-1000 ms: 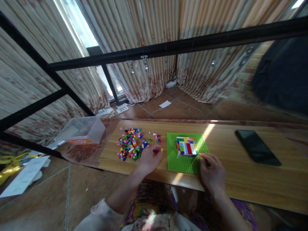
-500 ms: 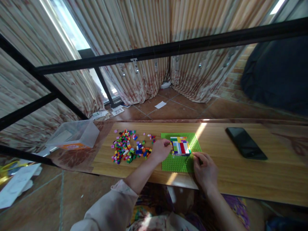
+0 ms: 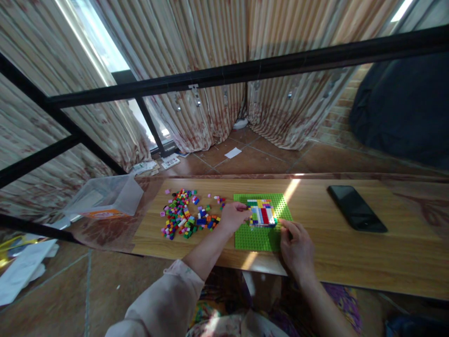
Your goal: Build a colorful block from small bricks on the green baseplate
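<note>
On the green studded baseplate (image 3: 259, 241) lies a flat build of toy bricks (image 3: 261, 215), with red, white and blue strips in its middle and mixed colours around the rim. My left hand (image 3: 233, 217) is at the build's left edge, its thumb and index finger pinched together; whatever is between them is too small to make out. On the opposite side, my right hand (image 3: 296, 243) rests over the plate's right edge with fingers curled. Its index fingertip is against the build's lower right corner. A heap of loose toy bricks (image 3: 182, 213) lies left of the plate.
The wooden table (image 3: 333, 255) carries a dark phone (image 3: 357, 208) on the right. A clear plastic box (image 3: 108, 194) with an orange label stands beyond the table's left end. Behind the table run a black metal rail (image 3: 224, 75) and striped curtains (image 3: 196, 42).
Both hands stay at the two sides of the brick build. My left fingertips have shifted very slightly along its left edge. The camera view has moved a little.
</note>
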`<act>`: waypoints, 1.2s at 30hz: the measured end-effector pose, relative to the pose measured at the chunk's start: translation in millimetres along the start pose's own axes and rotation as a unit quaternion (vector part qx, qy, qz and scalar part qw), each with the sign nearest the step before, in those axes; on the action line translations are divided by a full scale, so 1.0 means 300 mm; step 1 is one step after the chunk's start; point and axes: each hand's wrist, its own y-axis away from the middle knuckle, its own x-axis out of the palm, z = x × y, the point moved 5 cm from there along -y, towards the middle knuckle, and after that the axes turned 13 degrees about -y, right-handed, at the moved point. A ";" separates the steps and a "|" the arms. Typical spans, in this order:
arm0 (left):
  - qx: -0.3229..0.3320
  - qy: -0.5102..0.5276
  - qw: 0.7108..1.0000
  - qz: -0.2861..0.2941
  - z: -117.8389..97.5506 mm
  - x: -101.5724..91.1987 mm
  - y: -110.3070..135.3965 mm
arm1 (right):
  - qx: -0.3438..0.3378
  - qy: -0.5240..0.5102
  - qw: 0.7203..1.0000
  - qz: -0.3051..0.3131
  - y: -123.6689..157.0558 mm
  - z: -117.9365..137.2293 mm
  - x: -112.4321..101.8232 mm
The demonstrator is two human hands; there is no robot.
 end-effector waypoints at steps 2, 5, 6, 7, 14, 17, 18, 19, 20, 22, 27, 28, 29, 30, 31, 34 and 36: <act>-0.019 0.041 0.999 0.010 0.007 0.006 0.001 | -0.010 0.020 1.000 0.014 0.000 0.002 0.005; -0.041 0.089 0.995 0.016 0.013 0.011 -0.001 | -0.032 0.035 0.998 0.045 0.003 0.004 0.017; -0.048 0.101 0.994 0.017 0.015 0.013 -0.002 | -0.037 0.035 0.997 0.052 0.004 0.003 0.021; -0.055 0.111 0.992 0.020 0.017 0.016 -0.005 | -0.041 0.035 0.997 0.056 0.006 0.002 0.023; -0.091 0.146 0.985 0.025 0.030 0.041 -0.030 | -0.041 0.011 0.998 0.053 0.012 -0.004 0.028; -0.082 0.153 0.985 0.017 0.023 0.040 -0.029 | -0.045 0.015 0.997 0.056 0.011 0.000 0.031; -0.076 0.156 0.985 0.016 0.018 0.039 -0.026 | -0.046 0.021 0.997 0.056 0.010 0.001 0.031; -0.068 0.160 0.985 0.013 0.014 0.037 -0.021 | -0.046 0.028 0.997 0.054 0.009 0.002 0.032; -0.059 0.163 0.985 0.010 0.009 0.033 -0.015 | -0.046 0.034 0.997 0.053 0.007 0.003 0.032; -0.043 0.171 0.984 0.000 0.000 0.022 0.000 | -0.045 0.042 0.997 0.056 0.006 0.003 0.033; -0.004 0.182 0.983 -0.023 0.000 -0.050 0.057 | -0.045 0.039 0.996 0.066 0.004 0.005 0.034; 0.005 0.180 0.983 -0.024 0.010 -0.075 0.071 | -0.045 0.040 0.996 0.065 0.005 0.005 0.032; 0.015 0.175 0.984 -0.026 0.025 -0.102 0.086 | -0.045 0.041 0.996 0.063 0.005 0.005 0.031; 0.036 0.163 0.986 -0.025 0.040 -0.132 0.101 | -0.046 0.043 0.996 0.061 0.005 0.005 0.029; 0.050 0.150 0.987 -0.035 0.062 -0.166 0.116 | -0.047 0.044 0.996 0.060 0.005 0.004 0.027; 0.051 0.079 0.992 -0.082 0.154 -0.275 0.163 | -0.049 0.047 0.996 0.058 0.007 0.001 0.022; 0.043 0.041 0.993 -0.103 0.215 -0.339 0.191 | -0.049 0.051 0.996 0.057 0.009 -0.003 0.021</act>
